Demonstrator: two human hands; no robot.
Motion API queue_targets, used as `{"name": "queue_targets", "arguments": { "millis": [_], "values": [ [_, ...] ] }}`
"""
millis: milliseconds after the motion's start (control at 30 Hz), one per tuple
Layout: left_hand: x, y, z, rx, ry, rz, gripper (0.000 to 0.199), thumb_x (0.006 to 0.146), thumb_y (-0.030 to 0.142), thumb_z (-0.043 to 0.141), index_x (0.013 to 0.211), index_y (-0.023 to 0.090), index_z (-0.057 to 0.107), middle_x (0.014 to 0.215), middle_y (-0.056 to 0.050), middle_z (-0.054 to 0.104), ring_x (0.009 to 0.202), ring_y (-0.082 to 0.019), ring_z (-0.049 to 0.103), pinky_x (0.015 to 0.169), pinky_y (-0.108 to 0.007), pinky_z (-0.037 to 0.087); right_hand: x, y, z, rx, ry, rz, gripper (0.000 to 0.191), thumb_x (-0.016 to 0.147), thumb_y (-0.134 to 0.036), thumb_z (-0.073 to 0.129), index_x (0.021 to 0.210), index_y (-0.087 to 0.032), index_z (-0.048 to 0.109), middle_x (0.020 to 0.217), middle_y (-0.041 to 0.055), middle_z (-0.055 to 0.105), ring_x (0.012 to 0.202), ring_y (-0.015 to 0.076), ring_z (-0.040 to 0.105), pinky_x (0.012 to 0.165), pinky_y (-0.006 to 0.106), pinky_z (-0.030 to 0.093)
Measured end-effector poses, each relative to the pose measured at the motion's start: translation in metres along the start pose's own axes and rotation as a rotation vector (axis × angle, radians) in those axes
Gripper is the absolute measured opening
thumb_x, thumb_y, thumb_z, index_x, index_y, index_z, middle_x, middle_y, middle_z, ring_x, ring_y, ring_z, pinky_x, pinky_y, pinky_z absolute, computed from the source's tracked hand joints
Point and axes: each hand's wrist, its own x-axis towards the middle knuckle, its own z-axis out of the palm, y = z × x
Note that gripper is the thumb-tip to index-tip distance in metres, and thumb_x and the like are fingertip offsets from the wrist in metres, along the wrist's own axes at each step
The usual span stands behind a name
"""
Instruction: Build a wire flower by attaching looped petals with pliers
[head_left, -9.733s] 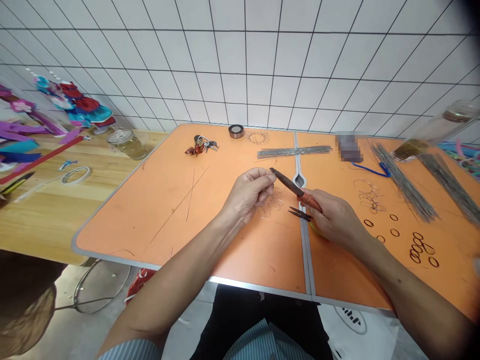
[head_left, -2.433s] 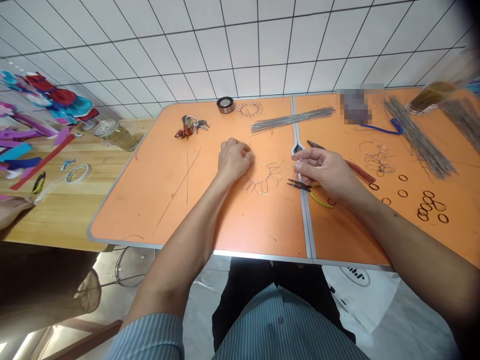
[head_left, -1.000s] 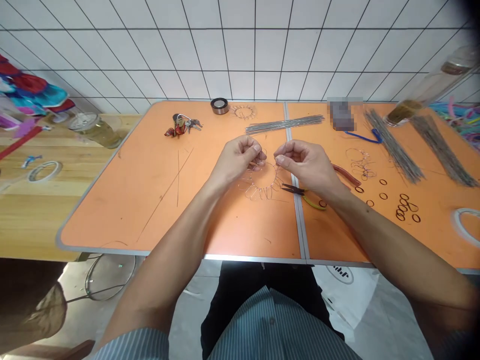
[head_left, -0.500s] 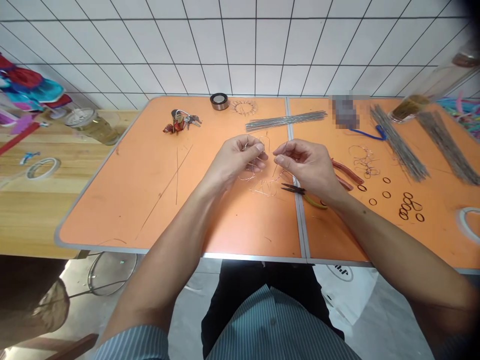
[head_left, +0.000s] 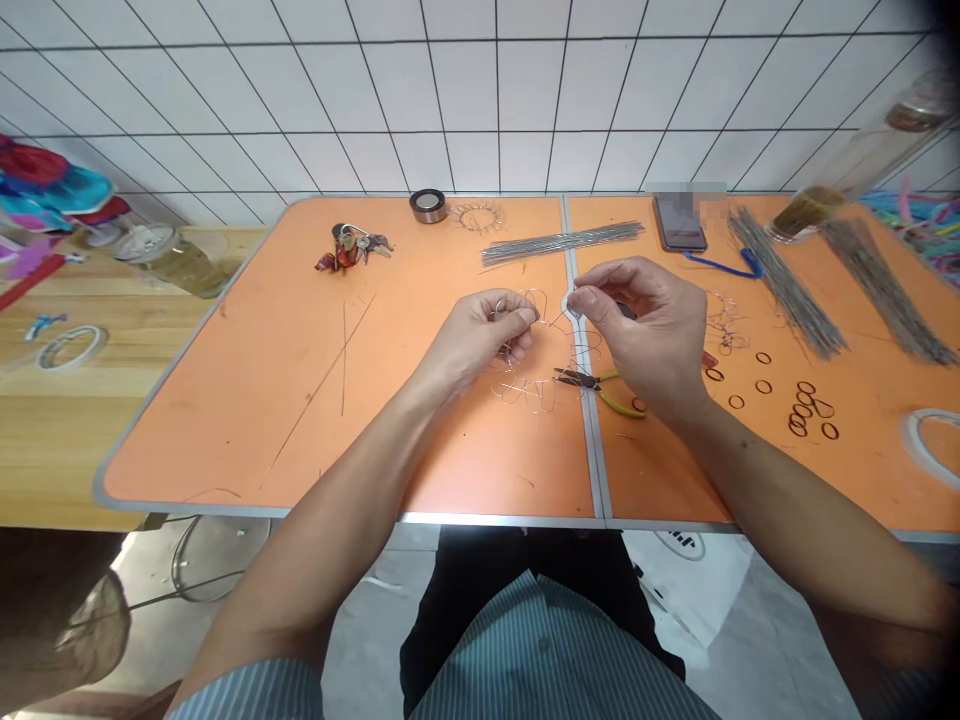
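Above the orange table, my left hand (head_left: 484,335) is closed, thumb against forefinger, on a thin bent copper-coloured wire (head_left: 531,392). Loops of it spread below and to the right of the fingers. My right hand (head_left: 649,325) is a little to the right, thumb and forefinger pinched on what looks like a fine end of the wire; the other fingers are partly hidden. Below the right hand lie yellow-handled pliers (head_left: 621,406), their dark jaws beside the wire loops. A red-handled tool (head_left: 709,360) is mostly hidden behind that hand.
Straight wire bundles (head_left: 562,243) lie at the back and right, near a phone (head_left: 681,225). Keys (head_left: 352,248), black tape (head_left: 428,206) and a wire ring (head_left: 478,217) are toward the back. Several dark small rings (head_left: 801,410) and a tangled wire (head_left: 726,325) lie right.
My right hand has moved right and slightly up, away from the left hand, uncovering more of the yellow-handled pliers and covering most of the red-handled tool. The view has shifted slightly.
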Motion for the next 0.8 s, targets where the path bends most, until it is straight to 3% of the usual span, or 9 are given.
{"name": "queue_targets", "arguments": {
  "millis": [367,633,800],
  "values": [
    [-0.0055,0.0061,0.0098,-0.034,-0.037,0.003,0.007,0.090,0.022,0.080,0.090,0.017,0.075,0.067,0.001,0.070,0.055,-0.009,0.062,0.055,-0.021,0.048,-0.0057,0.0070,-0.0002,-0.196,0.033,-0.273,0.017,0.096,-0.017,0.083,0.096,-0.033,0.082,0.095,-0.0007,0.083,0.086,0.0226,0.078,0.084,0.042,0.066],
    [-0.0060,0.0051,0.0095,-0.040,-0.061,-0.010,0.008,0.089,0.022,0.081,0.088,0.017,0.076,0.065,0.001,0.070,0.054,-0.009,0.062,0.054,-0.021,0.050,-0.0044,0.0028,0.0000,-0.078,0.025,-0.136,0.016,0.094,-0.014,0.083,0.097,-0.030,0.083,0.095,-0.0010,0.083,0.090,0.0212,0.079,0.088,0.041,0.067],
    [-0.0071,0.0060,0.0097,-0.057,-0.062,-0.034,0.011,0.090,0.024,0.081,0.087,0.017,0.074,0.068,0.000,0.073,0.053,-0.009,0.064,0.054,-0.021,0.052,0.0001,0.0043,-0.0013,0.067,-0.029,-0.010,0.004,0.098,-0.027,0.084,0.096,-0.029,0.081,0.094,-0.0005,0.082,0.088,0.0211,0.078,0.090,0.043,0.068]
  ]
}}
